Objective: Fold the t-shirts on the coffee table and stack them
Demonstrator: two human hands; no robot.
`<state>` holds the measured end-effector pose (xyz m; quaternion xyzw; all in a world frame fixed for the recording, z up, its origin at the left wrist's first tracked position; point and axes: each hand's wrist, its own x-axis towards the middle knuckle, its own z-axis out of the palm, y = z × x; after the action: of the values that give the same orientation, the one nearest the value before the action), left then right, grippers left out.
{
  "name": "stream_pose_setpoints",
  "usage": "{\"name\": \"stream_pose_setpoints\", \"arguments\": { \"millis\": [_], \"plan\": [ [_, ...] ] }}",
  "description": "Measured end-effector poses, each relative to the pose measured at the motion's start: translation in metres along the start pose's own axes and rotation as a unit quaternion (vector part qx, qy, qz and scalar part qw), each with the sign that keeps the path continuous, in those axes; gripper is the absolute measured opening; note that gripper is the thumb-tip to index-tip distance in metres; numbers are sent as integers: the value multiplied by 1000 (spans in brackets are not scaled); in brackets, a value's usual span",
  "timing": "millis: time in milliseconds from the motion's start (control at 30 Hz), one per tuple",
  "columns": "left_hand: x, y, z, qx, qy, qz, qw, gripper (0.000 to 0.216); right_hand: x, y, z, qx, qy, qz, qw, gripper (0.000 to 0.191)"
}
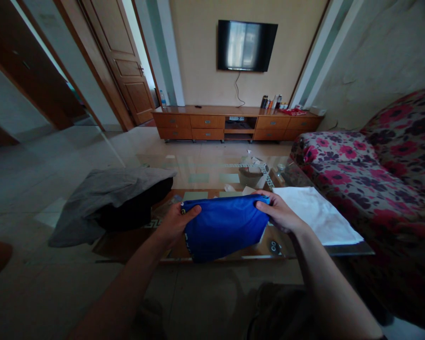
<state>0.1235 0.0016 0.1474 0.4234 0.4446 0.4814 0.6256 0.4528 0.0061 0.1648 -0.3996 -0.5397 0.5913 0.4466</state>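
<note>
From the head view, I see the left hand [177, 222] and the right hand [278, 212] pinching the two top corners of a blue cloth [226, 226]. It is held up above the near side of a glass table [212, 178]. A gray cloth [88, 203] lies left, and a white cloth [315, 212] lies right, near a flowery sofa [347, 172].

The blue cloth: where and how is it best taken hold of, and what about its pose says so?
Probably by the two ends of its upper edge, one hand from each side, thumbs on the face toward the wearer. The blue cloth is wide and soft; that edge spans fairly straight between left hand and right hand.
</note>
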Motion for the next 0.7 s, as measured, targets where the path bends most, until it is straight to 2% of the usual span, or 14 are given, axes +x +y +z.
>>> {"name": "stream_pose_setpoints", "arguments": {
  "millis": [200,433,567,700],
  "plan": [
    [-11,23,-3,-16,-1,19,1000,41,-6,-26,8,-23,-26,-6,999,41],
    [-14,24,-9,-1,12,31,999,39,-14,-49,19,-82,-37,-19,996,55],
    [-14,29,-5,0,53,65,996,42,-11,-45,23,-109,-42,-44,992,46],
    [-13,34,-5,-7,66,75,995,45,-8,-38,20,-99,-49,-21,994,34]
  ]
}}
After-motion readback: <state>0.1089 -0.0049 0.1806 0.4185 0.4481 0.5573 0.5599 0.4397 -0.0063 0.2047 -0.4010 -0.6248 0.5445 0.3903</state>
